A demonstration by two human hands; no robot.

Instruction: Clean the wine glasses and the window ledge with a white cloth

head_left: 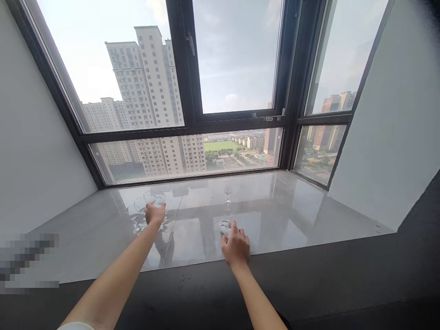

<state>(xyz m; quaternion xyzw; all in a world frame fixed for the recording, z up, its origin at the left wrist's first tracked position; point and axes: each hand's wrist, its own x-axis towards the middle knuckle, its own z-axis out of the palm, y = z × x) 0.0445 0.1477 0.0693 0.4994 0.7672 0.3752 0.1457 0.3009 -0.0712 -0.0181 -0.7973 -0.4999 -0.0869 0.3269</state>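
Observation:
Several clear stemmed glasses stand grouped on the left half of the glossy window sill. My left hand reaches into this group, its fingers closed around one wine glass; my hand partly hides that glass and its neighbours. In my right hand is a crumpled white cloth, held just above or against the sill near its front edge; I cannot tell which. A single wine glass stands upright farther back, beyond the cloth and apart from the group.
Dark-framed windows close off the back of the sill, with a handle on the frame. White walls bound both sides. The sill's front edge drops to a dark grey wall. A blurred-out patch covers the far left.

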